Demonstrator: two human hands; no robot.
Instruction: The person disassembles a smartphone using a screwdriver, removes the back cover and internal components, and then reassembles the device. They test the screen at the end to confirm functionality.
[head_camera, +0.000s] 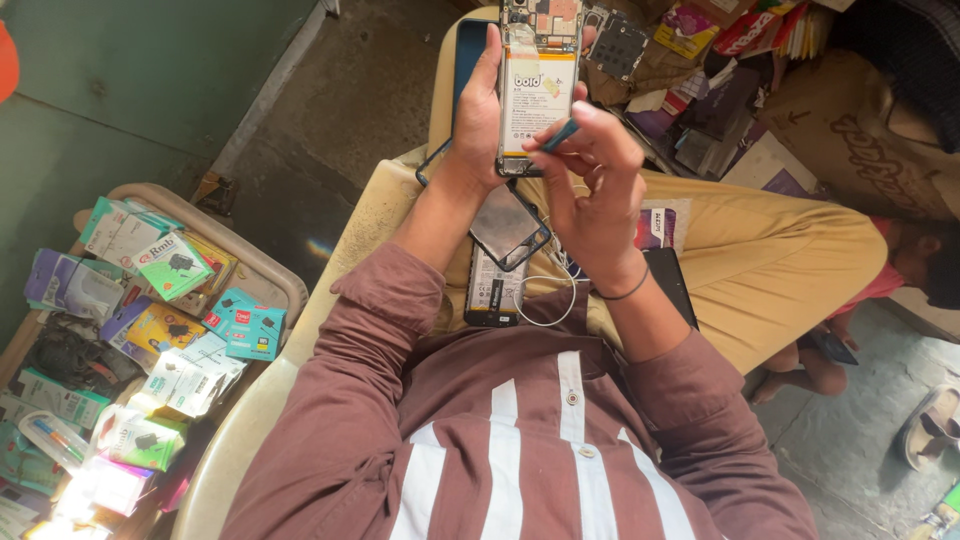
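Observation:
My left hand (483, 112) grips an opened phone (540, 70) by its left edge, back cover off, with the white battery and the circuit board at its top showing. My right hand (592, 180) pinches a small blue tool (561, 134) whose tip rests at the battery's lower right corner. On my lap below the hands lie a dark phone panel (507, 224), a loose black battery (493, 292) and a thin white wire loop (548, 300).
A tray (262, 268) at the left holds several packaged phone accessories. Boxes, phone parts and packets are piled at the upper right. A blue phone (468, 55) lies behind my left hand. A black tablet-like slab (672, 280) rests on my right thigh.

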